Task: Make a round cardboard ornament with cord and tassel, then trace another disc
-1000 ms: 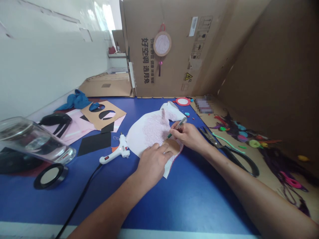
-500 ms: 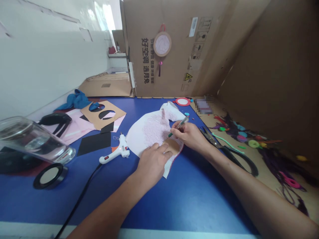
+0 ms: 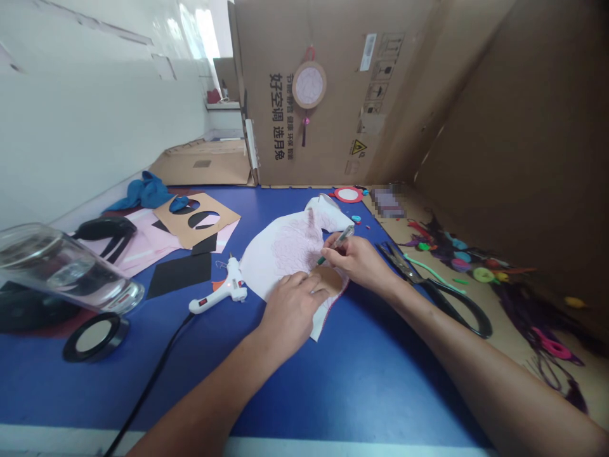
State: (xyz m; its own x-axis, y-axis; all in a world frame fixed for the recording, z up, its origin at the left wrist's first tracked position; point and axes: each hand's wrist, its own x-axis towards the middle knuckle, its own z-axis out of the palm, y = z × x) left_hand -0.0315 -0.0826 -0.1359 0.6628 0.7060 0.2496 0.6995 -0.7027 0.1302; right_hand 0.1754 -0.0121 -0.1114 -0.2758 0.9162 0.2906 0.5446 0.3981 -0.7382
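A white piece of fabric (image 3: pixel 266 244) with a pale purple line pattern lies on the blue table, its far end crumpled. On its near right part sits a round brown cardboard disc (image 3: pixel 332 279). My left hand (image 3: pixel 294 304) lies flat over the disc and fabric, fingers stretched out and pressing down. In my right hand (image 3: pixel 354 257) is a pen (image 3: pixel 343 236) with a green tip end, gripped between thumb and fingers. Its tip meets the fabric at the disc's far left edge.
A white glue gun (image 3: pixel 223 291) lies left of the fabric, its cord running forward. Farther left stand a glass of water (image 3: pixel 71 270) and a black tape roll (image 3: pixel 96 339). Black-handled scissors (image 3: pixel 451 304) lie right, near colourful tassels. A cardboard box (image 3: pixel 342 139) stands behind.
My right hand and the pen have shifted slightly left along the disc's edge. My left hand stays in place on the disc and fabric.
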